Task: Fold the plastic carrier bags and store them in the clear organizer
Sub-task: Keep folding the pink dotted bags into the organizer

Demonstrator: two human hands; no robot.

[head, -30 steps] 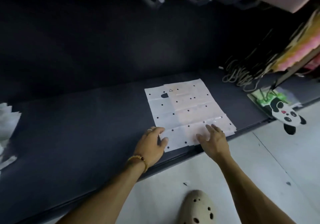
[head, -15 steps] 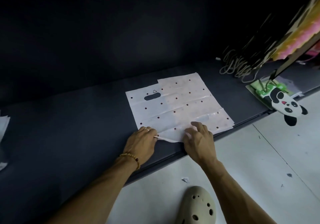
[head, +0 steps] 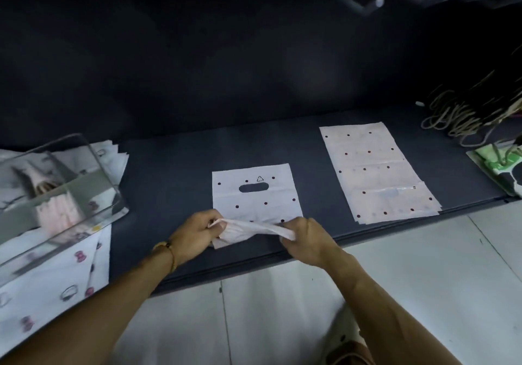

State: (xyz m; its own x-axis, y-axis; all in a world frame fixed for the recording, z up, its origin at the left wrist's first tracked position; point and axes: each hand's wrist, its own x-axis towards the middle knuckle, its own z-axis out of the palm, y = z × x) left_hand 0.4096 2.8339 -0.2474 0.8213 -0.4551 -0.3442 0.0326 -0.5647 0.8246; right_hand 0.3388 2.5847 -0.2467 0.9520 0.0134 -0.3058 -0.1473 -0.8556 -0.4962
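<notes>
A white dotted plastic carrier bag (head: 255, 195) with a die-cut handle lies on the dark mat. Its near edge is lifted and folded up. My left hand (head: 195, 232) pinches the left end of that raised fold. The right end is pinched by my right hand (head: 306, 237). A second stack of pale dotted bags (head: 372, 169) lies flat to the right. At the left stands the clear organizer (head: 56, 195), with folded pinkish bags inside.
More white printed bags (head: 50, 288) lie under and around the organizer at left. Looped cord handles (head: 457, 118) and a green panda item (head: 502, 166) sit at the far right. The mat's front edge (head: 254, 265) meets white floor tiles.
One bag has been pulled off the stack and moved left, apart from the rest. Both hands now pinch its near edge and lift it into a fold. The view swung left, showing the organizer.
</notes>
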